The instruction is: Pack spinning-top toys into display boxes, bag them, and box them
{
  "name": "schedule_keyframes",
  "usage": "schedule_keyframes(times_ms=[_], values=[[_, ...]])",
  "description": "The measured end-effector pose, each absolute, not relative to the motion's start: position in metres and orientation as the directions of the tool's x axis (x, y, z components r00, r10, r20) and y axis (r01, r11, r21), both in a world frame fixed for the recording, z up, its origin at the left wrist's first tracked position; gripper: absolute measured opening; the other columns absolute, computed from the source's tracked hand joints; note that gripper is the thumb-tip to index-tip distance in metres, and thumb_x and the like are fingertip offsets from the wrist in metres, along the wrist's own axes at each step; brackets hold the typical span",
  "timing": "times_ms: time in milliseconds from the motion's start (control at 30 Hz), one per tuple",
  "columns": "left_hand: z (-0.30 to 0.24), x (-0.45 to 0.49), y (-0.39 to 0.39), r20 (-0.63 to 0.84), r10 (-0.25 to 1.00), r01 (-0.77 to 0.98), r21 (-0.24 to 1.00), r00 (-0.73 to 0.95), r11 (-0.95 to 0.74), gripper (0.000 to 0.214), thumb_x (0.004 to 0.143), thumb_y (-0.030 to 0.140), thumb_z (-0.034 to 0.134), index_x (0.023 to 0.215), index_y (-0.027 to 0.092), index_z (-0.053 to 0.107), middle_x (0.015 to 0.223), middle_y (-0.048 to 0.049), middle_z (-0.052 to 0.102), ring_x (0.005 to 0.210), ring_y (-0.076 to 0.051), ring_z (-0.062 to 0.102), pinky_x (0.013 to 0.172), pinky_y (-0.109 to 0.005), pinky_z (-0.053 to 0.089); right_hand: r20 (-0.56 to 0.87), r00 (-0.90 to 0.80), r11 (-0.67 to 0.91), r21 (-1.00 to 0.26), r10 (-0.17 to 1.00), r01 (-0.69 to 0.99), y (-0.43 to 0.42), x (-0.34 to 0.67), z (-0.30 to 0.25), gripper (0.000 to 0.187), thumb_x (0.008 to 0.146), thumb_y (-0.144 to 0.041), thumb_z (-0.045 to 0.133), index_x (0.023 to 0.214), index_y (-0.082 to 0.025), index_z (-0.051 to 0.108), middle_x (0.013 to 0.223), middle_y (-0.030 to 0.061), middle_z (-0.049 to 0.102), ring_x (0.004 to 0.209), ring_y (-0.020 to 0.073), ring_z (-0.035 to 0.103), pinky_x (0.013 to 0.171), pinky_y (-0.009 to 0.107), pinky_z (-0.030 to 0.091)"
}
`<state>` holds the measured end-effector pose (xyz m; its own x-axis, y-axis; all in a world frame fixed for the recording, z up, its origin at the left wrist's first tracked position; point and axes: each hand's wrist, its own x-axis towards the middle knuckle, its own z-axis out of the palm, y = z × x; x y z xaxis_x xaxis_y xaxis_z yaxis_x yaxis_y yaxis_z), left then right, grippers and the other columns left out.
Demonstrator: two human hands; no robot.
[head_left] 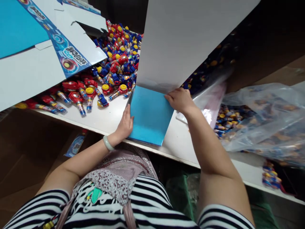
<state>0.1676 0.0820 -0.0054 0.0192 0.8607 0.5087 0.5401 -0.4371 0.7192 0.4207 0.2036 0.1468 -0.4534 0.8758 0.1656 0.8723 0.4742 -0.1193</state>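
Touching one blue box (151,116), one left hand (124,124), fingers together, one right hand (180,99), fingers bent, grip unclear

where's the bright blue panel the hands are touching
In the head view, the bright blue square panel lies mid-picture, toward the white tabletop's front, left hand at the panel's left side, right hand at its far right corner.

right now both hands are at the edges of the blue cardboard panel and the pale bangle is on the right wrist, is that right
Not quite: the head view shows the pale bangle on the left wrist, not the right. The left hand and right hand are indeed at the edges of the blue cardboard panel.
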Motion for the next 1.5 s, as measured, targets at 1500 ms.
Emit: schedule_keyframes(times_ms=[1500], values=[[0.003, 0.173, 0.081, 0.341, 0.886, 0.859, 0.296, 0.313, -0.418, 0.052, 0.089, 0.002, 0.038, 0.139, 0.005, 0.055, 0.148, -0.0227, 0.051, 0.150, -0.036, 0.032, 0.120, -0.058, 0.035, 0.056, -0.445, 0.441, 0.078, 0.894, 0.894, 0.188, 0.392, 0.088, 0.044, 0.099, -0.013, 0.031, 0.127, -0.006, 0.065, 0.126, 0.0242, 0.063, 0.118, 0.0344, 0.057, 0.087, 0.041, 0.051]])
